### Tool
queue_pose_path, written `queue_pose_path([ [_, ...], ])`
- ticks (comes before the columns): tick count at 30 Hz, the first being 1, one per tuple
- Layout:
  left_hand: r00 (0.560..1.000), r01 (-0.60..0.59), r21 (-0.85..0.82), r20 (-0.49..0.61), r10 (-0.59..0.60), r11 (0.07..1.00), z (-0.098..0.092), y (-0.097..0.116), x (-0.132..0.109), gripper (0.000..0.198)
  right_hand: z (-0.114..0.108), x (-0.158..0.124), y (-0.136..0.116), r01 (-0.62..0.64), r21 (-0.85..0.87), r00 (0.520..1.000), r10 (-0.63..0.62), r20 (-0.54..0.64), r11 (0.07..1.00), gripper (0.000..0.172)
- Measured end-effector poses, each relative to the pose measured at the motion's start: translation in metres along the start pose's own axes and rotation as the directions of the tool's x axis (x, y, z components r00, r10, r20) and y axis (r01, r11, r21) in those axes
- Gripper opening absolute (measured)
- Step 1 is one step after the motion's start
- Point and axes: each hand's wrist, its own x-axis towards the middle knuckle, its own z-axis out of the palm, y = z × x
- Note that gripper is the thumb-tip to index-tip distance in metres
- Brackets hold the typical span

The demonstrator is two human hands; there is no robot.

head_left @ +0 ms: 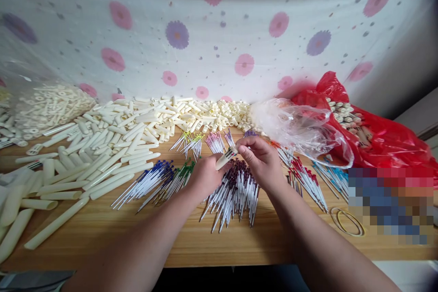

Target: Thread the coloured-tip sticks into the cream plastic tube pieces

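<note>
A cream pen barrel with dark slots near its upper end is gripped in my left hand, tilted up to the right. My right hand has its thumb and fingers pinched together at the slotted end; what they hold is too small to make out. Just below both hands fans a bunch of pen refills with dark purple tops and white tubes. Left of my left hand lie blue-topped refills and green-topped refills. Red-topped refills are right of my right hand.
Cream pen barrels are heaped along the back and left of the wooden table. A clear bag and a red bag of parts sit at the right. Rubber bands lie near the front right, beside a blurred-out patch.
</note>
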Motion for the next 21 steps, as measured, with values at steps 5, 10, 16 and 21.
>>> queue_pose_path([
  [5, 0.999, 0.025, -0.144, 0.039, -0.02, 0.989, 0.002, 0.0, 0.0, 0.028, 0.015, -0.004, 0.008, -0.218, 0.382, 0.972, 0.235, 0.003, 0.898, 0.019],
  [10, 1.0, -0.01, 0.026, -0.024, 0.01, 1.0, 0.001, 0.001, 0.0, 0.025, 0.026, -0.003, 0.003, -0.3, 0.509, 0.933, 0.359, -0.02, 0.807, 0.021],
  [16, 0.999, -0.014, 0.183, -0.049, 0.023, 0.983, 0.0, 0.004, -0.001, 0.027, 0.025, -0.001, 0.004, -0.292, 0.481, 0.938, 0.345, -0.023, 0.827, 0.025],
  [21, 0.999, 0.023, 0.05, -0.03, -0.022, 0.999, 0.001, 0.003, 0.0, 0.028, 0.027, -0.001, 0.004, -0.332, 0.547, 0.926, 0.376, 0.034, 0.769, 0.031],
])
